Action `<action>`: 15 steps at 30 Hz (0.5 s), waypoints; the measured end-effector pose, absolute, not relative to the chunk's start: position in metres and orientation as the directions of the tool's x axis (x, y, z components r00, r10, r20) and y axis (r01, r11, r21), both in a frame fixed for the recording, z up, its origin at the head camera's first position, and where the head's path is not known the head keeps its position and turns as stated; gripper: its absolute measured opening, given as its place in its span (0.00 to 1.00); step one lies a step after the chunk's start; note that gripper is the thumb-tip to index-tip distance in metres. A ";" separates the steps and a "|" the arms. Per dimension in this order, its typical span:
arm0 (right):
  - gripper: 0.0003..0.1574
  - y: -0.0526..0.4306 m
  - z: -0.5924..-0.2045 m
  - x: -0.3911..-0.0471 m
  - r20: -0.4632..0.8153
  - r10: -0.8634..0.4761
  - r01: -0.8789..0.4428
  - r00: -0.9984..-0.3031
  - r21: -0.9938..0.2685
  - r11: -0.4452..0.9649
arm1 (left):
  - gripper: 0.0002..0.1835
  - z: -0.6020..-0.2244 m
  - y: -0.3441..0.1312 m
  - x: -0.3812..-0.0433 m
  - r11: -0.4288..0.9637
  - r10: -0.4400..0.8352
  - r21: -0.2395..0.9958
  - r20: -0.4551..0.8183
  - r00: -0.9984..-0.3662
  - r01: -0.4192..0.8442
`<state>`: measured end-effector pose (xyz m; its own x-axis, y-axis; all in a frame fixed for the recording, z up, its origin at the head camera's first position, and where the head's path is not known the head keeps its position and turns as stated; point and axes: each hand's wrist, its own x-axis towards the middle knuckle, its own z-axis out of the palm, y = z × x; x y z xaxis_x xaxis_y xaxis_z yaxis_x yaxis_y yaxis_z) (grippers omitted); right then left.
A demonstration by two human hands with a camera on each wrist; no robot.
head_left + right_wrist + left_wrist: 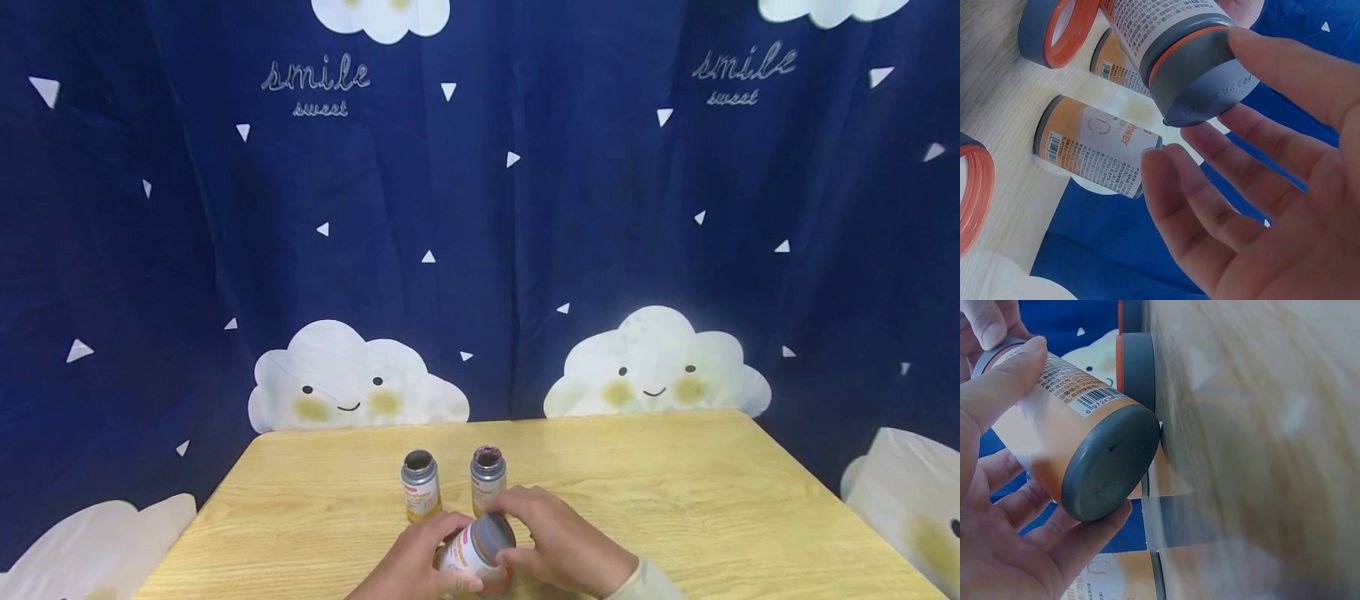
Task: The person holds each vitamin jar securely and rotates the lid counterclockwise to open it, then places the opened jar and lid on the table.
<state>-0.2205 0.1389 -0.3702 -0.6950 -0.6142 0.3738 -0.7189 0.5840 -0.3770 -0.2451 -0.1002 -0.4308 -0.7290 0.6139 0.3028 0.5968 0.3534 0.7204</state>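
My left hand [412, 558] grips the body of a white and orange supplement bottle [467, 552], tilted with its capped end toward the right. The grey cap [491, 536], with an orange ring under it, is still on the bottle. My right hand [562, 533] has thumb and fingers around this cap, pinching its edge. In the left wrist view the bottle's grey base [1113, 462] faces the camera. Behind the hands stand two similar bottles without caps, one on the left [422, 492] and one on the right [485, 479], partly hidden by my right hand.
Two loose grey caps with orange insides lie on the wooden table [675, 500]; the right wrist view shows one cap [1035, 31] at the top and another cap [979, 194] at the left edge. A dark blue curtain [480, 208] with clouds hangs behind the table.
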 end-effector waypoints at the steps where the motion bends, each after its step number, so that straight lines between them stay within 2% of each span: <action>1: 0.26 0.139 -0.370 -0.220 0.361 -0.614 -0.712 -0.702 -0.385 0.588 | 0.26 -0.431 -0.100 -0.245 0.354 0.614 0.725 0.297 -0.731 0.591; 5: 0.28 0.139 -0.370 -0.220 0.359 -0.621 -0.717 -0.697 -0.379 0.585 | 0.26 -0.431 -0.101 -0.246 0.355 0.613 0.723 0.299 -0.732 0.593; 9: 0.31 0.139 -0.371 -0.220 0.384 -0.652 -0.757 -0.653 -0.347 0.554 | 0.25 -0.432 -0.100 -0.247 0.347 0.615 0.718 0.311 -0.724 0.603; 15: 0.34 0.140 -0.372 -0.220 0.382 -0.682 -0.781 -0.624 -0.343 0.522 | 0.25 -0.433 -0.101 -0.248 0.326 0.621 0.732 0.311 -0.720 0.598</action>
